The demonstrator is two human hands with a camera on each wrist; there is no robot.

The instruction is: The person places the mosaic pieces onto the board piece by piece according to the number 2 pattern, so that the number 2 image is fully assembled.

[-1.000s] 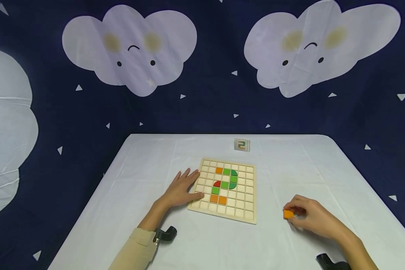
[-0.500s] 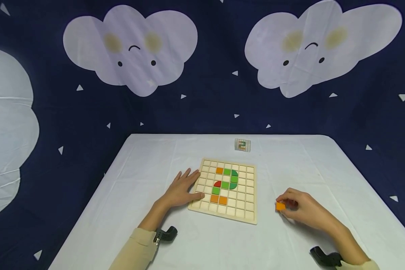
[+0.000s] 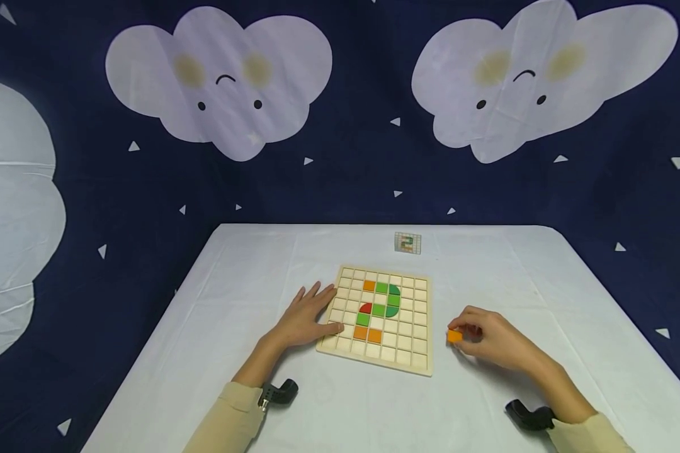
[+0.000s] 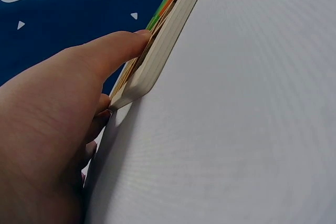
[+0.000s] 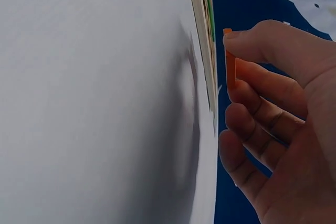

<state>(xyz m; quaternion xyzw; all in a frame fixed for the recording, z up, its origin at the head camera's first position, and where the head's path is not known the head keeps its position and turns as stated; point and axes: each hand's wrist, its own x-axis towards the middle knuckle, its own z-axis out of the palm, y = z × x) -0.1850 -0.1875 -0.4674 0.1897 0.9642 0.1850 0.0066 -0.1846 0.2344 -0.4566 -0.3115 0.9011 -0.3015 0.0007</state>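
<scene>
A square wooden grid board [image 3: 399,357] lies slightly turned on the white table. Set in its cells are orange, green and red tiles, some with a rounded corner, forming a curved figure. My left hand [image 3: 303,319] rests at the board's left edge, fingers spread, with the thumb on the board's surface; the left wrist view shows the thumb [image 4: 118,48] over the rim. To the right of the board, my right hand [image 3: 495,340] pinches an orange square tile [image 3: 454,336] between thumb and fingers. In the right wrist view this tile [image 5: 230,61] is seen edge-on.
Behind the board lies a small pattern card [image 3: 408,243] with a similar coloured figure on a grid. The white tabletop [image 3: 260,264] ends at a dark blue curtain [image 3: 351,176] with cloud prints. Each wrist wears a black camera mount.
My right hand has moved left and a little away from me, carrying the orange tile closer to the board. The left hand and the board have stayed in place.
</scene>
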